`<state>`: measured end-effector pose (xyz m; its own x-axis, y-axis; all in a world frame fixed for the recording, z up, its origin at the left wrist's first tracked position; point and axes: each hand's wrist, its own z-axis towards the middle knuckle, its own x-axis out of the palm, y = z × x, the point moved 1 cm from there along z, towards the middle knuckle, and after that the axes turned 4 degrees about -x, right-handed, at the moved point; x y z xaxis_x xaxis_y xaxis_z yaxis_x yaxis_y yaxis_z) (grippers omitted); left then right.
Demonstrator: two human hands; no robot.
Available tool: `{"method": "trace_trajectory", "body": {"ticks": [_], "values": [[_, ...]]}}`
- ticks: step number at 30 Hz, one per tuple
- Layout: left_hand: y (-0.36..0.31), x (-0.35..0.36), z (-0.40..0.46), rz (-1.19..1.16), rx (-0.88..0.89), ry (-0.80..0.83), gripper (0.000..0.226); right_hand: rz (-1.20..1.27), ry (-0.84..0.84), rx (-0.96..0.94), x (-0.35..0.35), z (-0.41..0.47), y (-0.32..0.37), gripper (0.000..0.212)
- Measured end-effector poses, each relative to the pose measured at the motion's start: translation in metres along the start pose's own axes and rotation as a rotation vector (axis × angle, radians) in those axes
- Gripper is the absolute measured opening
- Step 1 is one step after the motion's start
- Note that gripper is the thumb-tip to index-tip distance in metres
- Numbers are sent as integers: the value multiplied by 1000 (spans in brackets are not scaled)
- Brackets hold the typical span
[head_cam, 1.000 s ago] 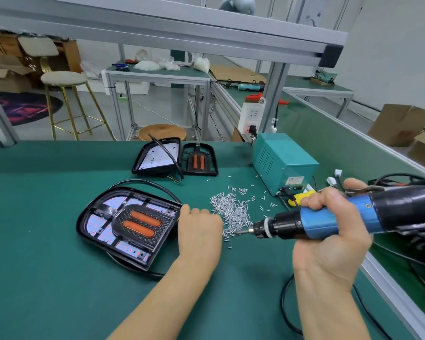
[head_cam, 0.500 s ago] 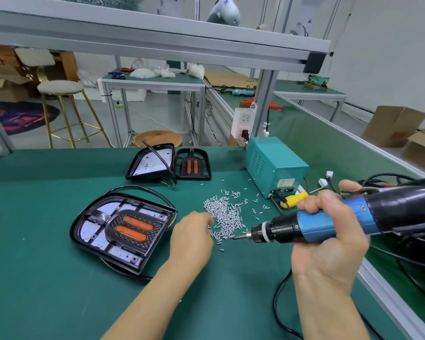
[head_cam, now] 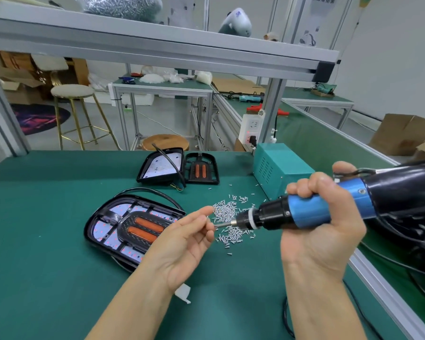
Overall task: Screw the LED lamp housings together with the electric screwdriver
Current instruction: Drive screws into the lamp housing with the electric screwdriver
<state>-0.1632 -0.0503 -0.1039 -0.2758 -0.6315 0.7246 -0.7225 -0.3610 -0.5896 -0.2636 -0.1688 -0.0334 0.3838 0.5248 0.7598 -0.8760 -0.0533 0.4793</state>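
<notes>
A black LED lamp housing (head_cam: 113,225) with two orange strips lies on the green mat, left of centre. My left hand (head_cam: 182,244) is turned palm up just right of it and pinches a small screw (head_cam: 207,218) at the tip of the screwdriver bit. My right hand (head_cam: 322,231) grips the blue and black electric screwdriver (head_cam: 304,214), held level and pointing left. A pile of small silver screws (head_cam: 228,217) lies on the mat under the bit. A second open housing (head_cam: 161,168) and its cover (head_cam: 201,171) sit further back.
A teal power box (head_cam: 277,168) stands behind the screws on the right. Black cables (head_cam: 422,261) trail off the mat's right side past the aluminium rail (head_cam: 388,295). A small white plastic piece (head_cam: 183,292) lies by my left wrist. A shelf beam (head_cam: 157,50) runs overhead.
My left hand left the screw pile, turned palm up and lifted with a screw to the bit. The screwdriver rose slightly. The view tilted upward.
</notes>
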Motion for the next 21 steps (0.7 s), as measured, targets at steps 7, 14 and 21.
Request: {"method": "trace_trajectory", "body": {"ticks": [7,14,21], "values": [[-4,-8,-14,-61,-17,54,24,2,55,19,23,-7,-12,27],[-11,-11,-24,-122,-13,60,23,-13,94,18,36,-11,-16,26],[-22,-23,-29,-88,55,-18,25,20,107,35,45,-12,-21,26]]}}
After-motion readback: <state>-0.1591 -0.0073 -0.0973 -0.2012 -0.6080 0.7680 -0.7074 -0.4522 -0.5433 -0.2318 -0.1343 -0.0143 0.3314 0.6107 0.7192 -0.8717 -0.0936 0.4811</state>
